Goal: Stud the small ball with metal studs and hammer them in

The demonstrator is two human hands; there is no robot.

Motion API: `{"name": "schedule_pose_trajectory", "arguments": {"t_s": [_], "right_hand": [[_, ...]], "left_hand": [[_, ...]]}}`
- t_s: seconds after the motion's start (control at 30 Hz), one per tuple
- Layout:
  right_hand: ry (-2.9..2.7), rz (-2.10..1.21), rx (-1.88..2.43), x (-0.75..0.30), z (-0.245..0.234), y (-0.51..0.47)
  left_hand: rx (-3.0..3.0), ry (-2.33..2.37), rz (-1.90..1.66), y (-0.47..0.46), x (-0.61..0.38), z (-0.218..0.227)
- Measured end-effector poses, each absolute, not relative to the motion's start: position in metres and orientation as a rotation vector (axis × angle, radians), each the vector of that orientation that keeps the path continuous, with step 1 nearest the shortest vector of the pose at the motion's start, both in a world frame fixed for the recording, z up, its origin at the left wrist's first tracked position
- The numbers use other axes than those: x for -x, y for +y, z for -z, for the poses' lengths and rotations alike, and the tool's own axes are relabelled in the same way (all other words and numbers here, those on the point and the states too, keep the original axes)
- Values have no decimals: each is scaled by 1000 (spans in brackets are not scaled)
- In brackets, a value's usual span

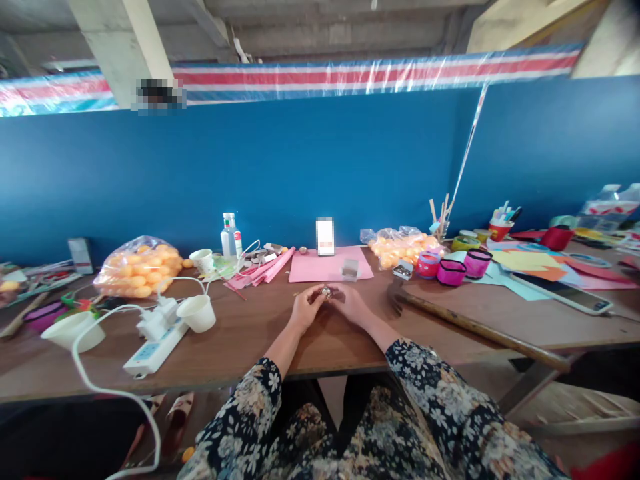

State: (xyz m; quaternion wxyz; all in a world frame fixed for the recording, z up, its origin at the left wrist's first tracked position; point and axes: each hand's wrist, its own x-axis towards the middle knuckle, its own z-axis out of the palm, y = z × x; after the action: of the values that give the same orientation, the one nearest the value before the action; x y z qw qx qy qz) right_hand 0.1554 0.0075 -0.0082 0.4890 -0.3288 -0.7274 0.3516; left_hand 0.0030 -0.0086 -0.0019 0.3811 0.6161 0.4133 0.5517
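Close together over the near middle of the brown table, my left hand (307,308) and my right hand (349,305) meet at their fingertips. Between them they pinch a small, shiny, roundish metal piece (326,292), too small to name more exactly. Just beyond lies a pink paper sheet (310,268) with a small clear box (349,269) on it. A phone (325,237) stands upright at the sheet's back, its screen blurred. Another small round metal piece (303,251) rests near the sheet's left edge.
A hammer (465,320) lies to my right, near a smartphone (565,293) and coloured paper. Bags of orange balls (140,267) stand on both sides. At left are a power strip (157,347), its white cable (80,360) and paper cups (197,313). A blue partition (300,160) closes the back.
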Motion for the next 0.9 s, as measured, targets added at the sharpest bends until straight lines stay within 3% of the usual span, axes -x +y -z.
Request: {"name": "schedule_pose_trajectory", "arguments": {"t_s": [0.4,0.67,0.9], "right_hand": [[-1624,-991,746,-155,8,9],[-1370,-1514,703,-151,-6,2],[-1246,-1609,612,-148,0,5]], "left_hand": [[-1517,1011,-1361,-7,-3,5],[-1533,1014,-1472,-9,-2,2],[-1670,1054,-1441,-11,-3,-2]]}}
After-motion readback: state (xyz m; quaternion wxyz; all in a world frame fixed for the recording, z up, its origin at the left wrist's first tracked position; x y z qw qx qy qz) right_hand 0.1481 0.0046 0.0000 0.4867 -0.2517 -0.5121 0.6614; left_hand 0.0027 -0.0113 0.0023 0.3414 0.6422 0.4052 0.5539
